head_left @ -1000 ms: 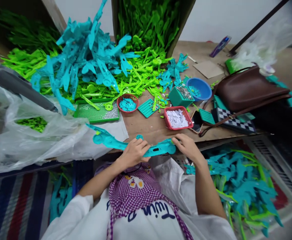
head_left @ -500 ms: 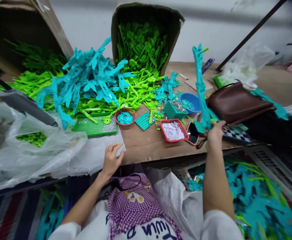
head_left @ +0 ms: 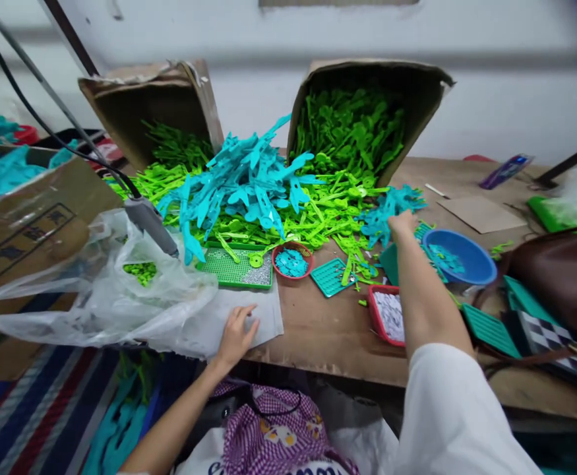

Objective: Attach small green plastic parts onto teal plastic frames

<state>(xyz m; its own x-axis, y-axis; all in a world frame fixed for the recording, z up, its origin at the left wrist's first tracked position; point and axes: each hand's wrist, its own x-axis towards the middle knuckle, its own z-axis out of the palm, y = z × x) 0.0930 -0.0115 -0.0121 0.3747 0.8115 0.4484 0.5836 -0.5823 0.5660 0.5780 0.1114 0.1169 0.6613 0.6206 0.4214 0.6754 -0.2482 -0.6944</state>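
My left hand (head_left: 239,332) rests on the white sheet (head_left: 263,316) at the table's front edge, fingers apart and nothing in them. My right hand (head_left: 403,224) reaches over the table to a small heap of turquoise plastic parts (head_left: 377,218) and touches it. Its fingers are hidden, so whether it grips one of the parts does not show. Left of that heap, a larger pile of turquoise parts (head_left: 248,191) lies on bright green plastic parts (head_left: 328,204). Under my right forearm are a red basket (head_left: 374,316) of white pieces and a partly covered turquoise box (head_left: 390,264).
Two cardboard boxes (head_left: 446,82) lie tipped at the back. A grey electric screwdriver (head_left: 150,224) hangs above a clear plastic bag (head_left: 95,310). In front are a green tray (head_left: 233,285), a red bowl (head_left: 312,264) and a turquoise tray (head_left: 320,285); a blue bowl (head_left: 486,270) stands to the right.
My right hand has moved left and forward, from beside the brown bag to the small turquoise heap. The long turquoise part it held upright no longer stands out. The view has turned left.
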